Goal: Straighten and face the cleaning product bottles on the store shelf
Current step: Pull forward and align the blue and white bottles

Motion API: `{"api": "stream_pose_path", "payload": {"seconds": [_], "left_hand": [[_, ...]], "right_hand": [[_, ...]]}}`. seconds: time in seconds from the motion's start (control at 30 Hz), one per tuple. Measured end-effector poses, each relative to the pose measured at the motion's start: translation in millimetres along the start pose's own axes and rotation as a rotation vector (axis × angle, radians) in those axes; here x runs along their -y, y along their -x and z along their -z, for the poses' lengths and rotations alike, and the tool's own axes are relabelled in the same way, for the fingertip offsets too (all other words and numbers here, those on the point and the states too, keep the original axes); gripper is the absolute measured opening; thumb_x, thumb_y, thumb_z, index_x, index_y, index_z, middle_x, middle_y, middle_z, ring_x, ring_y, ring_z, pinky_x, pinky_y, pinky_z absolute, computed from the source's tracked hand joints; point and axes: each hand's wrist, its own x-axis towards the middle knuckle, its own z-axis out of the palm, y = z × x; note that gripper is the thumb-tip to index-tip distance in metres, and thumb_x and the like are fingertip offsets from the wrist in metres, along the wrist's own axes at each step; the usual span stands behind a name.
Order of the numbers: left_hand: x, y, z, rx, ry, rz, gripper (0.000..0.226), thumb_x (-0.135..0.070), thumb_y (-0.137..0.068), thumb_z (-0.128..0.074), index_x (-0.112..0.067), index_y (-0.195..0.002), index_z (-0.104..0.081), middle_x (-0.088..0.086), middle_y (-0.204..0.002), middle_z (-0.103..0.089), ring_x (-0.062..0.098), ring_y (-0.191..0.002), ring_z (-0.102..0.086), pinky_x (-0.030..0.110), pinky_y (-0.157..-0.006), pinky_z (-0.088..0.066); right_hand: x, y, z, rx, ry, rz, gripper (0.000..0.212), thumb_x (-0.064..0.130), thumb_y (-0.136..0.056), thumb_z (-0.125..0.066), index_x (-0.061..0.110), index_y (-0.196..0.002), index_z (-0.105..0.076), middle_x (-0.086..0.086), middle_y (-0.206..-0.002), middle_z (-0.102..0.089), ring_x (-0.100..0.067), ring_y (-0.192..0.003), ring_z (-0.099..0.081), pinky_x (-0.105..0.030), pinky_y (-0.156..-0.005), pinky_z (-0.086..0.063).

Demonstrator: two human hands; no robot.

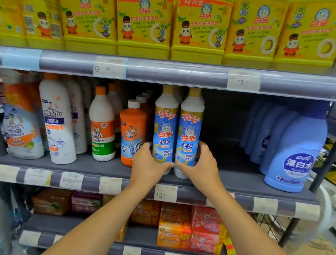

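Your left hand point(149, 163) wraps the lower part of the left blue bottle point(164, 127), and your right hand point(204, 165) grips the base of the right blue bottle point(190, 130); your thumbs nearly meet in front, where the two bottles touch. Both bottles stand upright on the middle shelf point(240, 184), side by side, labels facing you, a little back from the front edge and above the 15 price tag point(165, 192). Just to their left stands an orange bottle point(131, 131) with a white cap, close to your left hand, then a white bottle point(101, 125) with an orange cap, and a taller white bottle point(58, 120) that leans. To the right the shelf is bare until a row of pale blue jugs point(294, 155) at the far end. Yellow tubs point(200, 25) fill the shelf above; boxed goods point(190, 227) sit below.
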Motion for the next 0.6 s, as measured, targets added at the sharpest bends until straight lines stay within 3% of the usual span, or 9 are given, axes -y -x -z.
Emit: {"api": "stream_pose_path", "payload": {"seconds": [0.1,0.33,0.6], "left_hand": [[3,0,0,0.016,-0.033,-0.027,0.062,-0.031,-0.058,-0.091,-0.019,-0.109,-0.056,-0.003,-0.104,-0.066,0.011,-0.092,-0.063,0.023,-0.073,-0.051],[5,-1,3,0.043,-0.029,-0.046,0.056,-0.028,-0.063,-0.089,-0.02,-0.11,-0.058,-0.005,-0.105,-0.068,0.0,-0.085,-0.058,0.007,-0.064,-0.041],[4,4,-3,0.022,-0.041,-0.034,0.057,-0.025,-0.069,-0.085,-0.018,-0.116,-0.053,0.0,-0.11,-0.065,0.009,-0.092,-0.06,0.016,-0.069,-0.046]], "right_hand": [[-2,4,-2,0.0,0.079,-0.011,0.073,0.031,-0.064,-0.085,0.018,-0.124,-0.046,0.001,-0.115,-0.06,-0.007,-0.099,-0.06,-0.018,-0.076,-0.05],[-3,7,-6,-0.031,0.045,-0.04,0.072,0.031,-0.065,-0.085,0.018,-0.124,-0.047,0.003,-0.116,-0.061,-0.003,-0.097,-0.059,-0.009,-0.069,-0.046],[0,14,1,0.022,0.047,-0.04,0.071,0.033,-0.07,-0.082,0.021,-0.128,-0.044,0.012,-0.113,-0.055,0.0,-0.098,-0.058,-0.006,-0.068,-0.046]]}}
